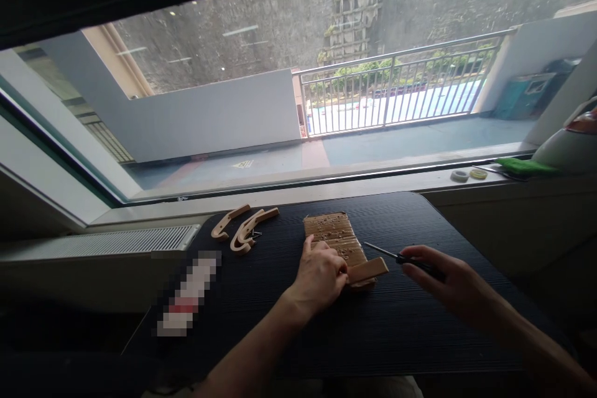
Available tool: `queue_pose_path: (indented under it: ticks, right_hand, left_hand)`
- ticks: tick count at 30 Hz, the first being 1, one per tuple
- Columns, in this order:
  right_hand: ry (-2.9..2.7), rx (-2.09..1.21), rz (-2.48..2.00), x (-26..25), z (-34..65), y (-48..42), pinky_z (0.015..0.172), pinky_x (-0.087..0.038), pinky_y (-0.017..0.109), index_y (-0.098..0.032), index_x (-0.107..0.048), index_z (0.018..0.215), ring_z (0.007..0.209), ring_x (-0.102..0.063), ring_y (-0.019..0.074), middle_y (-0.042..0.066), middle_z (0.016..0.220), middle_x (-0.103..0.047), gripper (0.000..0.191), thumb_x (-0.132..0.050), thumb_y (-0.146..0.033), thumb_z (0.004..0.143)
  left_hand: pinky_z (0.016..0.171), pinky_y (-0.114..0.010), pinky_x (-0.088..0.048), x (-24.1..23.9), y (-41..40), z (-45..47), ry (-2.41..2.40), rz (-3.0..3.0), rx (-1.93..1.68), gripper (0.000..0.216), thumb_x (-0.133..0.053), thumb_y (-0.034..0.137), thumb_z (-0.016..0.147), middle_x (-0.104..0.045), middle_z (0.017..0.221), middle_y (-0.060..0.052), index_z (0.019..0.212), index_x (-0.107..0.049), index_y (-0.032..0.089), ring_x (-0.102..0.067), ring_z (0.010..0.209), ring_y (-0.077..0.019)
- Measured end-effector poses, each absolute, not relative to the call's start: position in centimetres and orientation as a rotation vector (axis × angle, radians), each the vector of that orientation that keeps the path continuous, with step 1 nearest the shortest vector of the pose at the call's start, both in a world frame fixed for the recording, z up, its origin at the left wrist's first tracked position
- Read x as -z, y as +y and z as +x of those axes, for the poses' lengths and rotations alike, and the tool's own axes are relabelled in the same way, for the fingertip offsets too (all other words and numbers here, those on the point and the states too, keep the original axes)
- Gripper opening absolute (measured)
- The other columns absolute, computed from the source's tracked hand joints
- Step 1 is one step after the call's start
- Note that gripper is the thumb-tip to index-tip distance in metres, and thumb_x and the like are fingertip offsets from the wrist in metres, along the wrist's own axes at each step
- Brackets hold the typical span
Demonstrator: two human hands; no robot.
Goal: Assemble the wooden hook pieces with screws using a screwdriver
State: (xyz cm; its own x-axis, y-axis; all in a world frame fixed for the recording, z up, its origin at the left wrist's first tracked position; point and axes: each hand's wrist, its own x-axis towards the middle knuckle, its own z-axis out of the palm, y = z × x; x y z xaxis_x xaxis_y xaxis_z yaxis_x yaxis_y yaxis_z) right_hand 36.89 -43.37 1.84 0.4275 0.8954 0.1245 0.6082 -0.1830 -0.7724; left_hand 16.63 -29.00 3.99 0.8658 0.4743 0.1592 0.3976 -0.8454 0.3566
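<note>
My left hand [321,277] grips one end of a short wooden piece [370,270], which lies on the near end of a brown cardboard sheet [333,233] dotted with holes. My right hand [450,283] is closed round the black handle of a thin screwdriver [385,253], whose metal tip points left, close above the wooden piece. Both hands are over a black ribbed table [401,323].
Three curved wooden hooks [245,228] lie at the table's far left, with small screws [255,234] beside them. A blurred-out flat item [189,292] lies at the left edge. Tape rolls [467,175] and a green cloth [525,166] sit on the window sill, a white radiator [121,239] to the left.
</note>
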Motion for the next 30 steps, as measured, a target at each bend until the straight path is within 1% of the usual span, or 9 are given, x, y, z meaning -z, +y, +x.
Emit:
queue_pose_path:
  ticks: [2,3,4,7,11,16,22,27,30]
  right_hand:
    - [-1.506,-0.414,-1.96,-4.2,36.5,-43.9,0.057,-0.044,0.027,-0.027,-0.063,0.109,0.063,-0.059,0.0173,0.002,0.076,-0.066,0.038,-0.058,-0.049,0.078]
    - [-1.606,-0.383,-1.976,-5.2,36.1,-43.9,0.054,-0.042,0.027,-0.028,-0.063,0.11,0.058,-0.057,0.0165,0.0,0.071,-0.066,0.038,-0.058,-0.047,0.078]
    - [-1.686,-0.344,-1.995,-6.1,35.7,-43.7,0.052,-0.039,0.026,-0.03,-0.065,0.106,0.055,-0.056,0.016,-0.001,0.066,-0.065,0.033,-0.057,-0.046,0.079]
    - [-1.87,-0.269,-1.933,-7.6,34.3,-42.6,0.057,-0.04,0.026,-0.031,-0.068,0.101,0.065,-0.062,0.0181,-0.001,0.076,-0.069,0.024,-0.056,-0.036,0.08]
    - [-1.994,-0.218,-1.889,-8.1,33.3,-41.0,0.061,-0.039,0.025,-0.03,-0.068,0.097,0.07,-0.064,0.0178,-0.001,0.08,-0.07,0.022,-0.053,-0.028,0.081]
    - [-2.055,-0.215,-1.896,-8.3,33.0,-40.2,0.057,-0.035,0.025,-0.031,-0.067,0.094,0.065,-0.062,0.0169,-0.002,0.074,-0.069,0.02,-0.052,-0.026,0.081]
    - [-2.044,-0.27,-1.849,-8.6,33.1,-39.8,0.059,-0.036,0.026,-0.031,-0.069,0.089,0.067,-0.062,0.0186,0.0,0.074,-0.069,0.02,-0.052,-0.025,0.079]
    - [-2.243,-0.192,-1.823,-9.8,32.9,-39.1,0.054,-0.029,0.027,-0.03,-0.069,0.083,0.064,-0.059,0.0165,-0.002,0.072,-0.067,0.02,-0.052,-0.021,0.08]
    - [-2.372,-0.141,-1.825,-10.9,32.3,-38.5,0.054,-0.026,0.027,-0.028,-0.069,0.081,0.063,-0.058,0.0146,-0.001,0.07,-0.066,0.022,-0.051,-0.017,0.08]
  left_hand:
    - [0.108,-0.056,-0.018,-4.2,-28.9,16.7,0.666,2.706,-0.302,0.009,-0.063,0.022,0.077,-0.069,0.078,-0.001,0.073,-0.071,0.023,-0.056,0.094,-0.0203]
    - [0.108,-0.056,-0.017,-4.3,-28.8,16.8,0.671,2.698,-0.286,0.009,-0.063,0.022,0.077,-0.069,0.079,-0.001,0.073,-0.071,0.023,-0.056,0.094,-0.0205]
    - [0.108,-0.057,-0.017,-4.4,-28.9,16.8,0.676,2.692,-0.276,0.009,-0.063,0.022,0.076,-0.07,0.079,-0.001,0.074,-0.071,0.023,-0.057,0.095,-0.0208]
    - [0.107,-0.058,-0.017,-4.4,-28.9,16.9,0.675,2.683,-0.281,0.008,-0.063,0.021,0.076,-0.07,0.079,-0.002,0.074,-0.071,0.023,-0.057,0.094,-0.0214]
    - [0.107,-0.059,-0.018,-4.0,-28.7,16.9,0.648,2.692,-0.319,0.008,-0.063,0.022,0.075,-0.069,0.076,-0.002,0.073,-0.07,0.023,-0.056,0.092,-0.0216]
    - [0.106,-0.058,-0.019,-3.7,-28.6,16.8,0.64,2.716,-0.335,0.01,-0.062,0.025,0.077,-0.069,0.076,-0.002,0.071,-0.07,0.022,-0.056,0.092,-0.022]
    - [0.106,-0.057,-0.02,-3.6,-28.6,16.8,0.64,2.711,-0.339,0.01,-0.062,0.025,0.077,-0.068,0.074,-0.002,0.071,-0.07,0.023,-0.058,0.09,-0.0223]
    - [0.105,-0.056,-0.02,-3.6,-28.2,17.0,0.633,2.668,-0.283,0.011,-0.06,0.024,0.076,-0.071,0.074,-0.001,0.072,-0.071,0.024,-0.061,0.086,-0.0212]
    - [0.103,-0.052,-0.024,-3.9,-27.8,17.3,0.624,2.627,-0.207,0.012,-0.06,0.021,0.073,-0.072,0.075,0.0,0.07,-0.071,0.025,-0.063,0.08,-0.0193]
